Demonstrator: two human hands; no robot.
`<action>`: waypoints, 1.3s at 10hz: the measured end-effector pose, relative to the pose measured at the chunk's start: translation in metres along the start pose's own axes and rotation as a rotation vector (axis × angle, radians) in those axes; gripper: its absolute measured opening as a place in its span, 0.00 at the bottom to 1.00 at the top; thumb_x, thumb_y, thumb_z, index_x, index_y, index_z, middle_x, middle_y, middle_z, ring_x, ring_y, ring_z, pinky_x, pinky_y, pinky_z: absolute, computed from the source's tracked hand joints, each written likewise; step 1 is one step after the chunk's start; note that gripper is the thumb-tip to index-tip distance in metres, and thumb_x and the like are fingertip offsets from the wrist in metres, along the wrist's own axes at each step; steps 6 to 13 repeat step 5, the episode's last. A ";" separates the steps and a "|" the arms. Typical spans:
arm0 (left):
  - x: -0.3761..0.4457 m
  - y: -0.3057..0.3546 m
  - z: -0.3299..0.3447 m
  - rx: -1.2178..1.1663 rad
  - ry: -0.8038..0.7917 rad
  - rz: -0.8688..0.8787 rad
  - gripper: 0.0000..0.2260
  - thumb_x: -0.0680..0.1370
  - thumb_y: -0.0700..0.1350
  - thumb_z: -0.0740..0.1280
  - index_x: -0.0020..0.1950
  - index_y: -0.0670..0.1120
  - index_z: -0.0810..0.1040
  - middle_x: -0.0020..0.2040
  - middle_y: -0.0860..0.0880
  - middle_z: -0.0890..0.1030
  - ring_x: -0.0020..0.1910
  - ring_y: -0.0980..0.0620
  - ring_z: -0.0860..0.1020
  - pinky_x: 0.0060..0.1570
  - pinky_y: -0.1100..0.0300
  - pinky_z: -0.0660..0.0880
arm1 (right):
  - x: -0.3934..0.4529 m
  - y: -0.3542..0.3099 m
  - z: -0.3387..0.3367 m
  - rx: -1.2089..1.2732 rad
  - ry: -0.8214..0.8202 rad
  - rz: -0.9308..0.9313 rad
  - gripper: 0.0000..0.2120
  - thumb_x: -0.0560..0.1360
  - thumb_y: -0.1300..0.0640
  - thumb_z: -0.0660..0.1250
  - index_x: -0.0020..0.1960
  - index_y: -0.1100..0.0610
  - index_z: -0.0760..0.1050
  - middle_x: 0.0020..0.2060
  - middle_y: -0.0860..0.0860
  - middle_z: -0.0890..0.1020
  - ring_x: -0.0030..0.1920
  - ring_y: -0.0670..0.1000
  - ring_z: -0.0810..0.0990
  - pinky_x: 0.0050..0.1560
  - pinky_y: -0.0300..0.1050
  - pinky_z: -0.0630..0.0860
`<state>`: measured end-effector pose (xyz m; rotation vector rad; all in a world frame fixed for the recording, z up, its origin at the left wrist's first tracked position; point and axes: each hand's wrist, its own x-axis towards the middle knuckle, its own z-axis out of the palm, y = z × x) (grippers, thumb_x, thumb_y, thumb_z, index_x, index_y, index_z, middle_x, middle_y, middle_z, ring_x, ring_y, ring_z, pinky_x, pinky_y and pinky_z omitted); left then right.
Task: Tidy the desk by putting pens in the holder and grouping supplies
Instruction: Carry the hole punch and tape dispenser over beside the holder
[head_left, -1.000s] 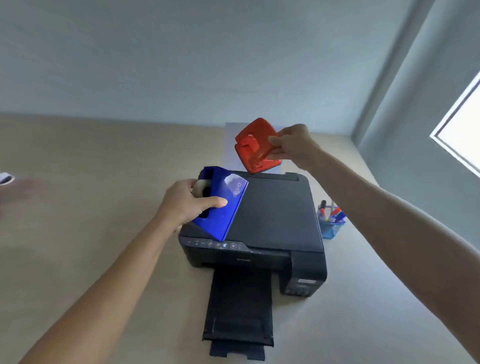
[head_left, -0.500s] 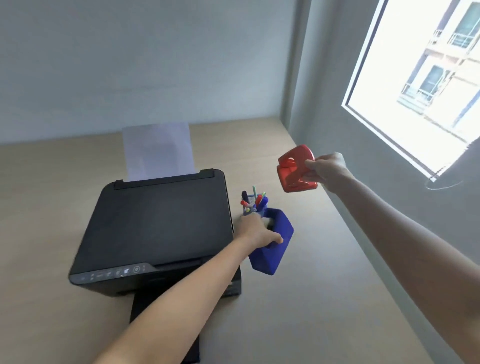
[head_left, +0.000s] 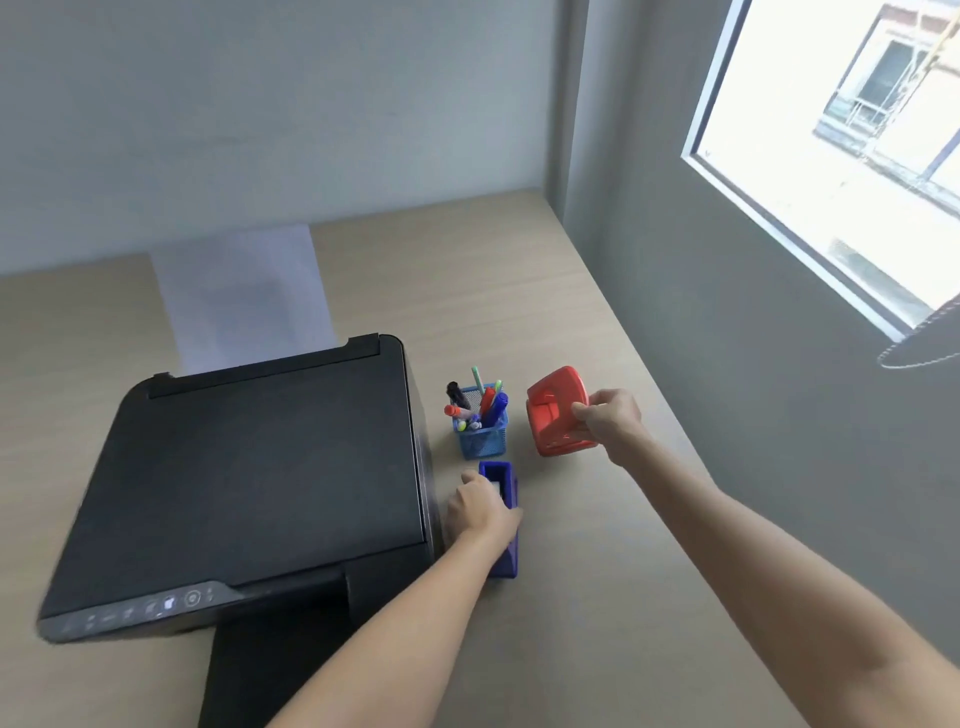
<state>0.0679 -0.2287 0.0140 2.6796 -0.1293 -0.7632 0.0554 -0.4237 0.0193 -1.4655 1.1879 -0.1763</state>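
Pale wooden desk (head_left: 519, 270) running into a grey corner, bright window (head_left: 831, 156) on the right wall, and the grouping step looks to be in hand. Left hand (head_left: 480, 512) is wrapped over a dark blue plastic tape dispenser (head_left: 506, 525), which sits on the desk squeezed between the big black printer (head_left: 260, 467) and open wood, just in front of the blue mesh pen holder (head_left: 480, 439). Whether those fingers are gripping or just resting on top, I cannot tell from this angle. That holder is already bristling with coloured pens and markers (head_left: 488, 402).

Right hand (head_left: 608, 421) pinches the edge of a red plastic hole punch (head_left: 558, 410), thumb and fingers clamped on it, tilted and apparently just clear of the desk, right beside the holder.

Next call, by my reading: lower the punch flat next to the holder, then let go with both hands. Room is tight on the left, with the printer's side wall close against the dispenser. Right of the punch there is bare wood up to the wall, and plenty of open desk toward the person. A white sheet (head_left: 239, 296) stands in the printer's rear feed, well out of the way
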 end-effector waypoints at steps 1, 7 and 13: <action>0.002 0.005 0.006 -0.042 -0.005 -0.056 0.28 0.70 0.48 0.75 0.63 0.41 0.65 0.61 0.42 0.78 0.59 0.42 0.78 0.50 0.53 0.77 | -0.003 0.007 0.015 -0.023 -0.006 0.007 0.07 0.70 0.64 0.70 0.35 0.59 0.73 0.45 0.64 0.83 0.42 0.61 0.85 0.35 0.50 0.84; -0.007 0.013 -0.004 -0.100 -0.070 -0.023 0.34 0.69 0.53 0.76 0.64 0.42 0.61 0.63 0.41 0.76 0.60 0.41 0.77 0.54 0.50 0.78 | -0.020 0.019 0.023 -0.293 -0.049 -0.070 0.22 0.75 0.49 0.66 0.61 0.63 0.71 0.53 0.59 0.80 0.56 0.60 0.79 0.59 0.55 0.76; -0.007 0.013 -0.004 -0.100 -0.070 -0.023 0.34 0.69 0.53 0.76 0.64 0.42 0.61 0.63 0.41 0.76 0.60 0.41 0.77 0.54 0.50 0.78 | -0.020 0.019 0.023 -0.293 -0.049 -0.070 0.22 0.75 0.49 0.66 0.61 0.63 0.71 0.53 0.59 0.80 0.56 0.60 0.79 0.59 0.55 0.76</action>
